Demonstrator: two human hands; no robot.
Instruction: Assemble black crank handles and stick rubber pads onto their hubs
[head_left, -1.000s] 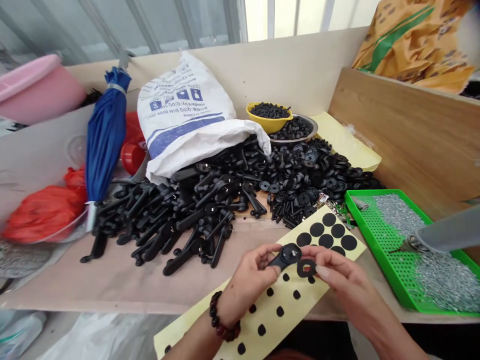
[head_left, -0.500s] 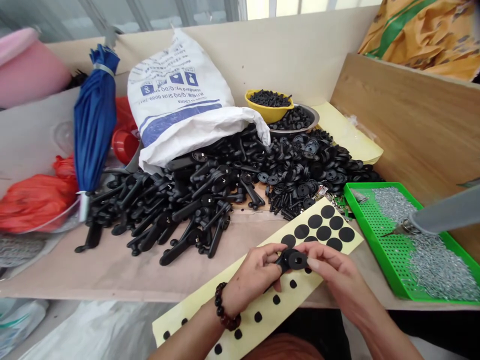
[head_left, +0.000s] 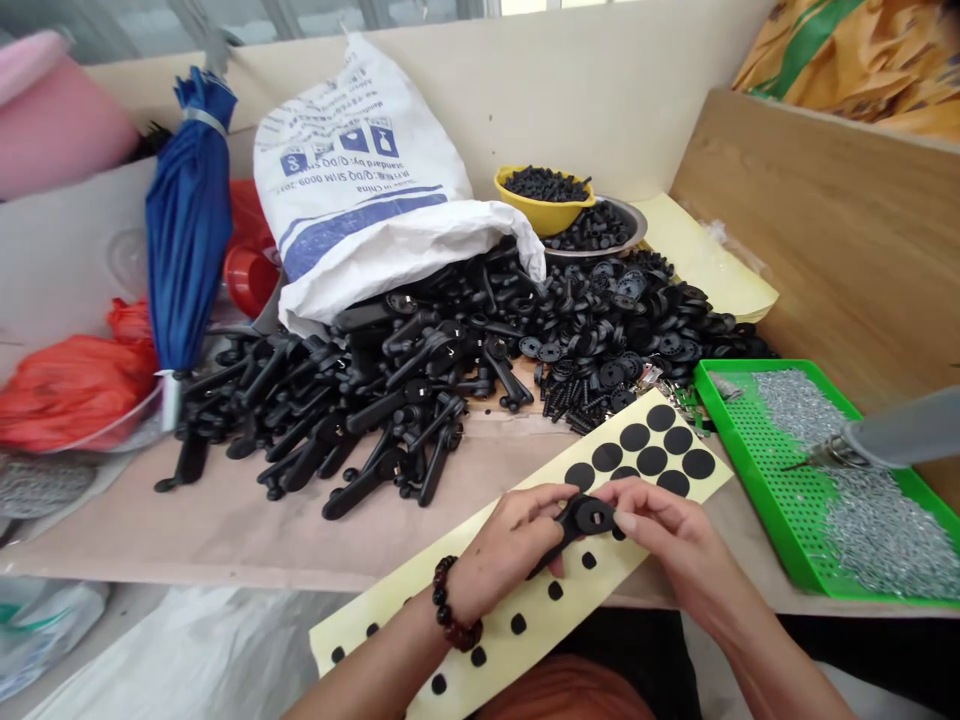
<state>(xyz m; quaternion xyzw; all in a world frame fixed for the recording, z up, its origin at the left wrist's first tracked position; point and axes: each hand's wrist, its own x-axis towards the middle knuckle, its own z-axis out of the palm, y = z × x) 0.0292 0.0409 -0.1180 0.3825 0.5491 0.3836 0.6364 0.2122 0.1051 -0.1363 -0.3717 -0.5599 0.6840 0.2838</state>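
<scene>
Black plastic fills most of the bench, and one piece of it, a small handle [head_left: 581, 522] with a round head, sits between both hands just above the yellow backing sheet [head_left: 540, 600]. The left hand [head_left: 504, 545] pinches the handle's arm from below, fingers closed around it, while the right hand [head_left: 660, 535] presses thumb and fingertips onto the round head, where a black ring-shaped pad appears to be seated; whether the pad is fully stuck down cannot be told. The step in hand looks like fixing an adhesive pad to the head of the handle. On the far end of the sheet six black round stickers [head_left: 651, 460] lie unpeeled, and small black centre dots remain along the near part. Behind lies the heap of handles [head_left: 352, 410] spilling from a white sack [head_left: 375, 200], and just right of it a pile of round black discs [head_left: 637, 335]. Finishing this step probably calls for firm, even pressure around the ring, keeping its hole centred on the head.
</scene>
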